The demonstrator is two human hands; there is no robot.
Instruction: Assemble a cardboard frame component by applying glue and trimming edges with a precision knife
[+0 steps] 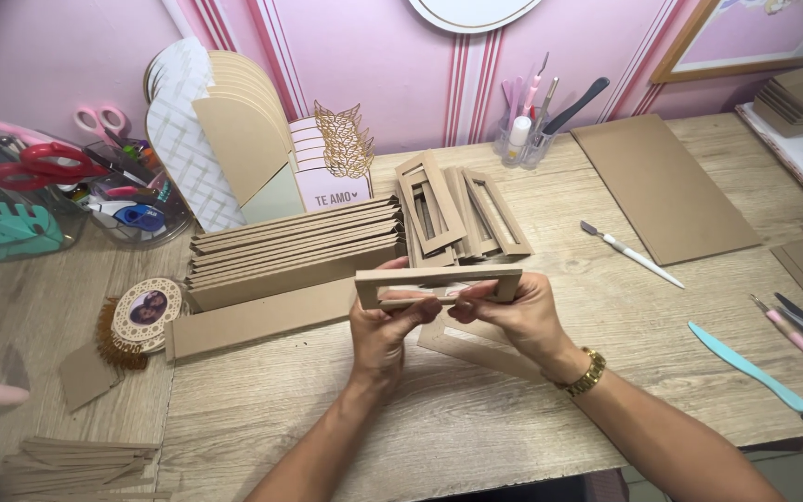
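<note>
Both hands, left hand (378,330) and right hand (513,316), grip 1 brown cardboard frame (439,282) by its lower edge above the middle of the bench (476,418), with more cut frames (453,209) stacked behind it toward the back edge.

1 head-worn view looks steeply down and forward, close over the wooden desk (476,418), toward the pink wall (392,74).
</note>
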